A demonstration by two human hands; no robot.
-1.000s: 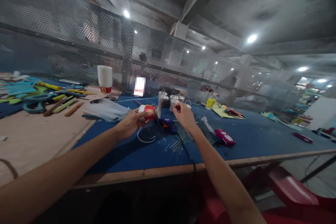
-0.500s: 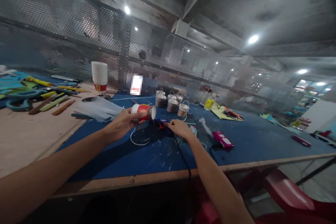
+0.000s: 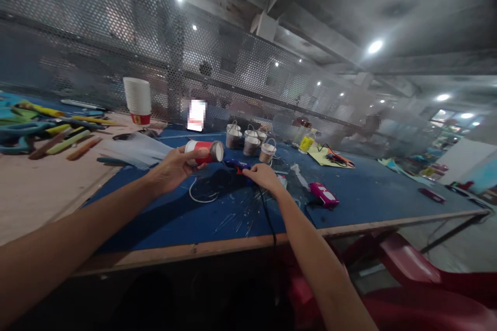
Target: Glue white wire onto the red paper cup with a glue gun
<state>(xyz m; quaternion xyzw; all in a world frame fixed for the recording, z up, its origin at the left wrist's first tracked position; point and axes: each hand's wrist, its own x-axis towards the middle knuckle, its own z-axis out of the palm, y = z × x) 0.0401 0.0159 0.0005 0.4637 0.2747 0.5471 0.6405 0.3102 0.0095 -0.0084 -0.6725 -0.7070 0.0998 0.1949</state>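
My left hand (image 3: 176, 168) is closed around a red and white paper cup (image 3: 201, 151), which lies on its side in the air above the blue table mat. A greyish-brown band wraps the cup's right-hand end. In my right hand (image 3: 264, 176) is a blue hot glue gun (image 3: 237, 165) with an orange-red trigger, its nozzle close to the banded end of the cup. Whether the nozzle touches the cup I cannot tell. A black cord (image 3: 267, 212) runs from the gun over the table edge. Below the cup, a loose white cord (image 3: 202, 199) curls on the mat.
Several small handled baskets (image 3: 251, 145) stand behind my hands. A stack of paper cups (image 3: 137, 98) and a bright phone (image 3: 196, 115) are farther back. Scissors (image 3: 23, 137) and markers lie left, a magenta device (image 3: 324, 195) right. A red chair (image 3: 411, 264) stands at the front right.
The whole view has shifted a little, so the table sits slightly higher and farther left. Both hands keep their holds on the cup and the glue gun.
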